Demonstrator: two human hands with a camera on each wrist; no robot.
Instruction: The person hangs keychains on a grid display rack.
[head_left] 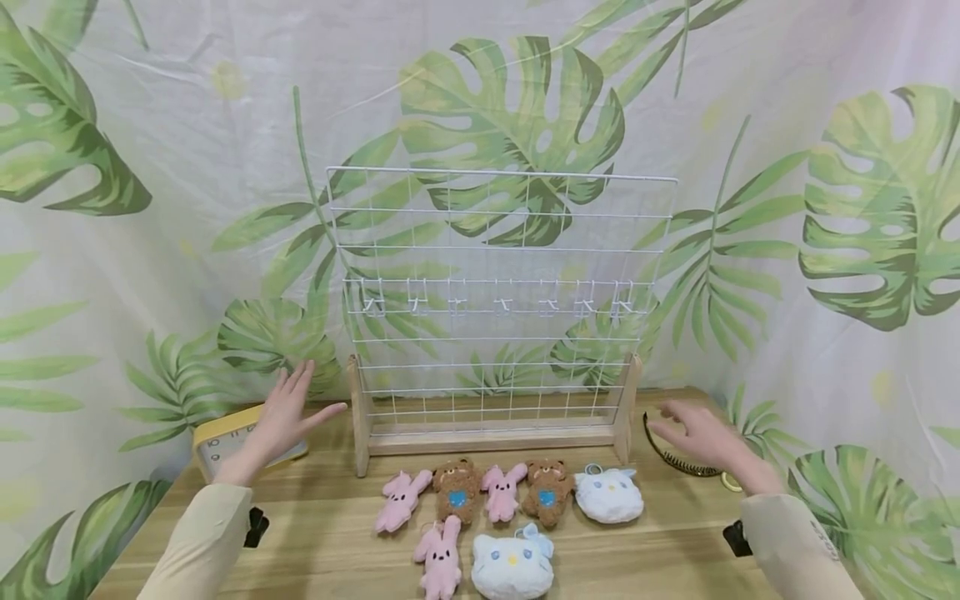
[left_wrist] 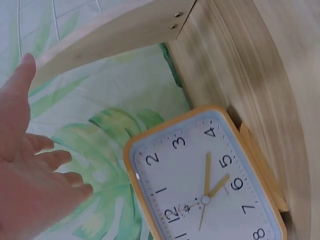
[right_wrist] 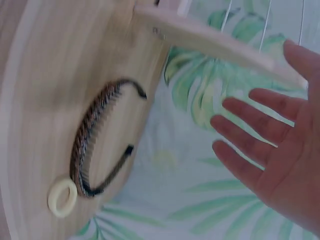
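My left hand (head_left: 283, 421) is raised over a yellow-framed clock (left_wrist: 200, 150) at the table's left side, fingers spread and holding nothing. On the other side my right hand (head_left: 701, 433) hovers above a dark toothed headband (right_wrist: 87, 135) and a pale yellow ring (right_wrist: 62, 197), its fingers extended and apart from both. Between the hands stands a white wire grid rack (head_left: 495, 339) on wooden legs, with a row of white hooks (head_left: 502, 308). In front of it lie pink rabbit plushes (head_left: 402, 502), brown bear plushes (head_left: 456, 492) and white plushes with blue bows (head_left: 512, 567).
A wooden table (head_left: 315, 533) carries everything. Behind it hangs a pale curtain (head_left: 225, 150) printed with green leaves. The rack's wooden end supports (head_left: 360, 417) rise near the table's back edge, between the clock and the headband.
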